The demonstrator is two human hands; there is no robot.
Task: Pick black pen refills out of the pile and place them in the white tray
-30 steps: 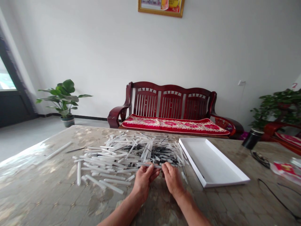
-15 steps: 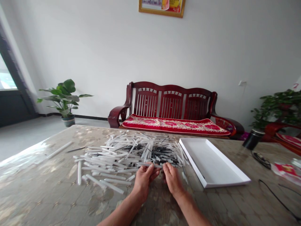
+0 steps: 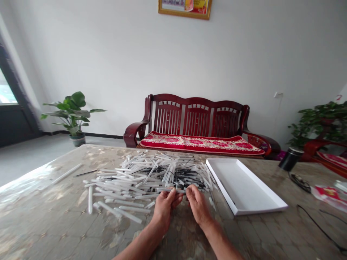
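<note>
Head view.

Surface: glossy marbled table.

Room: white wall with a framed picture; a dark red wooden bench with a red patterned cushion; a potted plant on the floor at the left.

On the table: a white tray and a black cup at the right.

Pile: slim white sticks mixed with black ones lay loosely heaped at the table's centre, just left of the tray.

The left hand and right hand sat side by side at the pile's near edge. Their fingertips were drawn together, pinching one thin pale stick between them.
</note>
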